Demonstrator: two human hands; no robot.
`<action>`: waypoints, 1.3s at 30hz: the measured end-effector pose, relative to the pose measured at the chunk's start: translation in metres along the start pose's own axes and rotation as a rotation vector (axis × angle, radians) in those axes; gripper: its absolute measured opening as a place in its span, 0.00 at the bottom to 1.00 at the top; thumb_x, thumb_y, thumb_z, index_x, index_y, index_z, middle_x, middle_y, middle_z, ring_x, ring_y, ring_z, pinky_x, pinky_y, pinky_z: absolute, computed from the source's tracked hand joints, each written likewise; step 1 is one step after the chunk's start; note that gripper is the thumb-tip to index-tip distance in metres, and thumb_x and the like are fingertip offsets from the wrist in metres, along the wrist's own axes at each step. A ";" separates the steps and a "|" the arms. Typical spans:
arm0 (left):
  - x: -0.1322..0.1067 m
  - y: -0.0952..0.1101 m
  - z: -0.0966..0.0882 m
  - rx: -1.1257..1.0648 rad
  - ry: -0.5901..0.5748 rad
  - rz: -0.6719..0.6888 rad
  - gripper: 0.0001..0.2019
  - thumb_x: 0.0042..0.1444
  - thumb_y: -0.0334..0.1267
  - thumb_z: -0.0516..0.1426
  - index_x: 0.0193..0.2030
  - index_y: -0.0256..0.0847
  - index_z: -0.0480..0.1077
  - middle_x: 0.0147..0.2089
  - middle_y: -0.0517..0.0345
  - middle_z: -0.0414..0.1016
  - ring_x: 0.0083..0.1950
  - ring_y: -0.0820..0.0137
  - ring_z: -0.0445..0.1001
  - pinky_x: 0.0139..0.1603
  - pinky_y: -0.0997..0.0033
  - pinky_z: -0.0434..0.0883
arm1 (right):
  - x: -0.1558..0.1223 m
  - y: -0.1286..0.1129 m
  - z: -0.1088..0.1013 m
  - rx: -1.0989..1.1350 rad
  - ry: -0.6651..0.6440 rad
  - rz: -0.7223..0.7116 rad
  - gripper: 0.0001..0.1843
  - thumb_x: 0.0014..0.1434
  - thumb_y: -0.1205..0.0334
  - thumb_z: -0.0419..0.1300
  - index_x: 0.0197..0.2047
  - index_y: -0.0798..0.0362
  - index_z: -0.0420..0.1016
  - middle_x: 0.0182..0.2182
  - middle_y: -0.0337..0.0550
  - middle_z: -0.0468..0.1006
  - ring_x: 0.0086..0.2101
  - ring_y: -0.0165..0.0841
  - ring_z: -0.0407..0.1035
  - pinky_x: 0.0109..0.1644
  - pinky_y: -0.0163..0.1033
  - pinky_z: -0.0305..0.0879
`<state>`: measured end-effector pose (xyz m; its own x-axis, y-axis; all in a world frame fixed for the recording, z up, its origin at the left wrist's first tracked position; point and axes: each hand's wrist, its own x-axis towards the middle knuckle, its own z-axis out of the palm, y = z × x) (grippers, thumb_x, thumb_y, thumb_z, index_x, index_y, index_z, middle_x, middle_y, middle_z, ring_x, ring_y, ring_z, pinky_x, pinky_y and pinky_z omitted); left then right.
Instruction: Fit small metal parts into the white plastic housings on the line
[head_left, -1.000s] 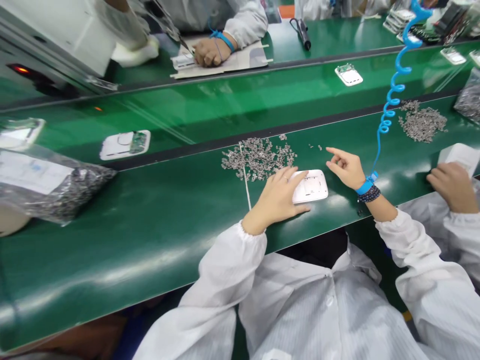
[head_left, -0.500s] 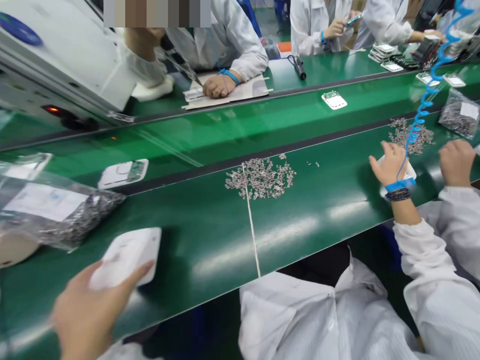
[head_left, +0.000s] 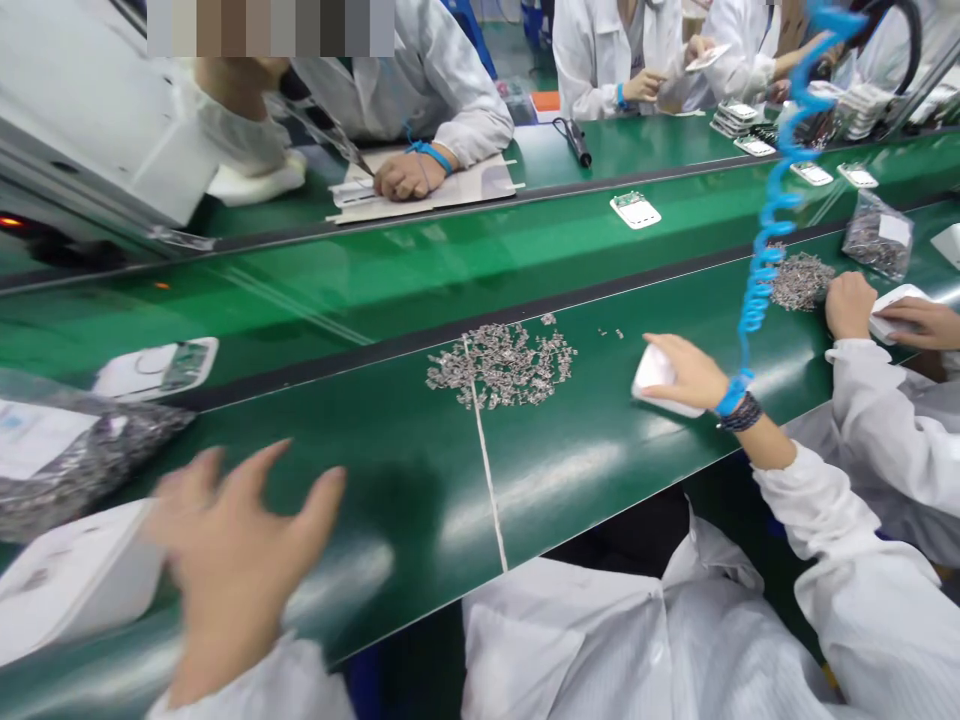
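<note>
My left hand (head_left: 240, 540), blurred by motion, is at the lower left with its fingers spread and nothing in them. Just beside it, a white plastic housing (head_left: 75, 580) with rounded corners lies at the left edge of the view. My right hand (head_left: 694, 375), wearing a blue wrist strap with a coiled cord (head_left: 765, 250), grips another white plastic housing (head_left: 651, 372) by its side, low over the green bench. Between my hands lies a pile of small metal parts (head_left: 502, 365), some across a white line on the bench.
A clear bag of metal parts (head_left: 97, 460) lies at left. A housing with a circuit board (head_left: 184, 365) and another (head_left: 636, 210) sit on the green belt (head_left: 420, 250). A neighbour's hand (head_left: 851, 305) is at right near a second pile (head_left: 802, 282). Co-workers sit opposite.
My left hand has let go of its housing, which now lies at the left, and its fingers have spread. My right hand has moved left, bringing a housing away from the neighbour's side.
</note>
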<state>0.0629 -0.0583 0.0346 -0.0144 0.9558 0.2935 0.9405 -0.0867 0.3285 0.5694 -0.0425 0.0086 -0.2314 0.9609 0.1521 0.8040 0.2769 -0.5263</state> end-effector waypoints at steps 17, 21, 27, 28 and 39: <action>0.034 0.210 0.102 -0.156 -0.431 0.478 0.26 0.61 0.38 0.54 0.66 0.40 0.67 0.66 0.46 0.71 0.68 0.51 0.66 0.66 0.47 0.66 | 0.120 -0.011 0.035 -0.246 -0.134 -0.064 0.20 0.59 0.71 0.57 0.50 0.48 0.84 0.52 0.41 0.80 0.53 0.39 0.71 0.55 0.42 0.68; 0.042 0.224 0.106 -0.167 -0.413 0.408 0.24 0.60 0.36 0.53 0.64 0.41 0.70 0.61 0.46 0.75 0.64 0.51 0.70 0.63 0.47 0.68 | 0.120 -0.010 0.036 -0.267 -0.137 -0.055 0.15 0.63 0.66 0.57 0.48 0.50 0.84 0.51 0.43 0.79 0.52 0.39 0.71 0.52 0.41 0.68; 0.047 0.220 0.115 -0.387 -0.260 0.395 0.21 0.59 0.40 0.53 0.58 0.39 0.73 0.60 0.47 0.77 0.64 0.53 0.69 0.67 0.48 0.64 | 0.117 -0.007 0.034 -0.178 -0.065 -0.016 0.10 0.65 0.64 0.59 0.41 0.51 0.83 0.46 0.45 0.80 0.44 0.36 0.72 0.45 0.38 0.66; 0.047 0.218 0.115 -0.409 -0.247 0.386 0.21 0.59 0.40 0.53 0.58 0.40 0.73 0.60 0.47 0.77 0.64 0.53 0.70 0.67 0.48 0.64 | 0.115 -0.007 0.032 -0.126 -0.034 -0.012 0.09 0.65 0.65 0.59 0.40 0.52 0.82 0.45 0.45 0.80 0.42 0.35 0.71 0.45 0.38 0.66; 0.063 0.250 0.094 -0.527 -0.176 0.371 0.17 0.61 0.40 0.57 0.55 0.41 0.75 0.55 0.50 0.80 0.56 0.58 0.77 0.60 0.55 0.71 | 0.077 -0.030 0.027 1.404 0.041 0.235 0.23 0.46 0.44 0.76 0.34 0.51 0.75 0.35 0.38 0.79 0.33 0.28 0.76 0.29 0.28 0.70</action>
<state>0.3292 0.0070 0.0511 0.3755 0.8639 0.3357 0.5802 -0.5015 0.6417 0.5125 0.0233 0.0134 -0.1357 0.9898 -0.0424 -0.3861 -0.0922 -0.9178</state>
